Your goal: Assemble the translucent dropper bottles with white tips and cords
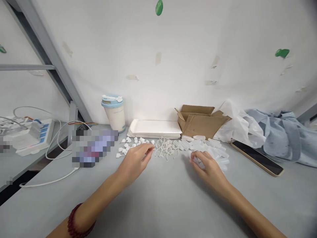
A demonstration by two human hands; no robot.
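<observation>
As both hands hang over the desk (158, 205): bare, well apart from each other.
L hand (135, 160): thumb & fingertips drawn close nr the strips; can't tell if anything's pinched.
R hand (209, 167): fingers curled right by the tubes; can't tell if one's gripped.
Small pcs: one band by the fingertips, L to R: white caps (122, 150), thin white strips (166, 147), clear tubes (220, 153).
Mix-up risk: strips sit btw caps & tubes w/ no divider, so a brush of the fingers could prob. blend the lots.
Roll risk: tubes look light & round; a knock might send some toward the phone (257, 158).
Cup (116, 115): behind caps, lid on, contents hidden; if bumped, might tip & wet the caps.
Cardboard box (204, 124): behind tubes, flaps up, inside not visible.
Plastic bag (239, 122): R of box, crumpled; can't tell what's in it.
</observation>
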